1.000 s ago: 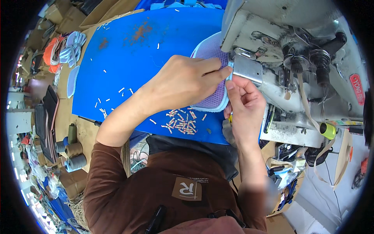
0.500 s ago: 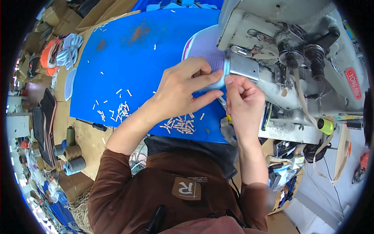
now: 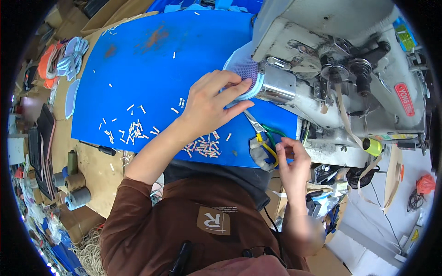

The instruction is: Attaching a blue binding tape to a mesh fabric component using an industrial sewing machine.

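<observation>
Mesh piece [image 3: 243,69]: a pale lilac mesh shoe part with a light blue edge, lying on the blue table mat at about 1 o'clock from the picture's centre, its right end tucked against the sewing machine's metal cylinder arm.
Left hand [image 3: 209,102]: lies flat over the mesh piece, fingers spread and stretched toward 2 o'clock; fingertips [image 3: 246,83] press on the blue edge just beside the cylinder arm. Grip: wide and flat, pressing rather than closing round anything.
Right hand [image 3: 291,158]: at about 4 o'clock from centre, at the near edge of the mat, fingers curled on the handles of the snips. Grip: narrow, closed on the yellow and green handles.
Snips [image 3: 260,133]: small thread cutters with metal blades pointing toward 11 o'clock, lying on the mat between the two hands; handles at the right hand.
Sewing machine [image 3: 340,69]: grey-white post-bed machine filling the upper right, with the cylinder arm [image 3: 278,85] touching the mesh piece.
Table [image 3: 92,161]: wooden top carrying a blue mat [image 3: 152,60]; small white and pinkish offcuts [image 3: 202,148] are scattered on the mat at 6 to 9 o'clock of the left hand.
Left edge: thread spools [image 3: 73,184] at 8 o'clock, a stack of shoe parts [image 3: 64,57] at 10 o'clock.
</observation>
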Available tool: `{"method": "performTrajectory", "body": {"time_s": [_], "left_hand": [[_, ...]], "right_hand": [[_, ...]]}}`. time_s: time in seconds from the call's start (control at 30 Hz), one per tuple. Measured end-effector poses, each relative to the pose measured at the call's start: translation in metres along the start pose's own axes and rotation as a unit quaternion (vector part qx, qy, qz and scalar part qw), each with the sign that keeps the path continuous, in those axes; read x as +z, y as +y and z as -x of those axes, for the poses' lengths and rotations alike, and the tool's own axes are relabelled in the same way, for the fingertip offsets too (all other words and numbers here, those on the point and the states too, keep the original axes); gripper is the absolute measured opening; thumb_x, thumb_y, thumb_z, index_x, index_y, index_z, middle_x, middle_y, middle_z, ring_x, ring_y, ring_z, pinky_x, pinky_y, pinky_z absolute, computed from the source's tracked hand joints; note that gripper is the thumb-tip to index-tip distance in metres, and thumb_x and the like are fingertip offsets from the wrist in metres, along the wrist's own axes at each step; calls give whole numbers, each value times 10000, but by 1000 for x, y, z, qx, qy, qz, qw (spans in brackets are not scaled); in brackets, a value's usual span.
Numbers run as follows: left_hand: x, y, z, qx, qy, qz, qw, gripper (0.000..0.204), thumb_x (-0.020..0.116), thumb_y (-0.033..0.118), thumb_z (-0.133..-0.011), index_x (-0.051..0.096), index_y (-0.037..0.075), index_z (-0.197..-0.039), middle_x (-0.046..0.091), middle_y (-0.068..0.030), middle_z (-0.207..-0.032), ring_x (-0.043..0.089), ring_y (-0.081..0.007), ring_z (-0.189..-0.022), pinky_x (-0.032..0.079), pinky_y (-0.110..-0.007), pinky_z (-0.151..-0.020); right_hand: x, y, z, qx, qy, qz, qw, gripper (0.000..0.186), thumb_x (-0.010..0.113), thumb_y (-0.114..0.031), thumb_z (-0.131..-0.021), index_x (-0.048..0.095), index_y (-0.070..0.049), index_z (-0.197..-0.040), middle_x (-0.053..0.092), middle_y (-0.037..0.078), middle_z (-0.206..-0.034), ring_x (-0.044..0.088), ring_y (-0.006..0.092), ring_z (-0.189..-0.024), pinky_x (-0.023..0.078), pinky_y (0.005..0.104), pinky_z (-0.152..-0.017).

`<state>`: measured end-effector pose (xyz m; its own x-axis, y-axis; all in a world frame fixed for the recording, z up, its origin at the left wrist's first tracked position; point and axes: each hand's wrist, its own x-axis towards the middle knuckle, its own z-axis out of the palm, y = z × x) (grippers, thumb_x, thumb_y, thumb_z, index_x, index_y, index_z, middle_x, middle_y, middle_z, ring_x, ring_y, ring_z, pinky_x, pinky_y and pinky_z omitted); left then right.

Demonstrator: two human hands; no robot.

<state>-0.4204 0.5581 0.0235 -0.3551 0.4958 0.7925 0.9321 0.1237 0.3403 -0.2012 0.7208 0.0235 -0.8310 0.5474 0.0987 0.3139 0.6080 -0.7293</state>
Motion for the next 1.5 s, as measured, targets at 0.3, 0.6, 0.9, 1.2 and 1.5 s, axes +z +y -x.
{"method": "performTrajectory", "body": {"time_s": [0.3,0.6,0.9,1.2,1.5], "left_hand": [[14,13,-3,-56,28,-9,998,447,879,218,-698,684,61,-1067,643,-77,-982,650,-244,-760,527,-345,-632],[13,-17,-10,-37,16,-122,992,466,766,83,-684,673,95,-1140,628,-61,-955,635,-264,-693,517,-366,-611],[36,-88,-58,-89,-67,-170,979,368,681,78,-779,656,124,-1143,615,-84,-979,663,-331,-819,551,-449,-681],[-20,-70,-124,-7,78,-163,984,253,697,107,-766,700,147,-1015,664,-64,-929,676,-329,-797,555,-446,-656],[-20,-80,-94,-62,-10,-282,957,163,641,119,-816,723,131,-956,638,-74,-934,695,-291,-808,555,-440,-625]], "right_hand": [[21,8,3,-65,26,34,997,223,738,-48,-857,660,11,-1058,662,163,-969,695,290,-752,561,363,-659],[27,15,0,-129,-41,162,977,429,735,-34,-819,619,8,-1230,568,181,-1162,562,366,-1051,485,426,-907],[33,9,-2,-152,-63,198,966,433,715,-22,-826,602,31,-1240,555,195,-1161,560,377,-1042,489,447,-902],[14,-11,4,-161,-95,169,968,426,713,-44,-834,608,35,-1240,578,209,-1235,577,386,-1128,485,431,-959],[-68,-94,22,-411,-211,-293,837,586,604,-589,-938,655,-6,-928,703,119,-759,581,145,-513,460,235,-480]]}}
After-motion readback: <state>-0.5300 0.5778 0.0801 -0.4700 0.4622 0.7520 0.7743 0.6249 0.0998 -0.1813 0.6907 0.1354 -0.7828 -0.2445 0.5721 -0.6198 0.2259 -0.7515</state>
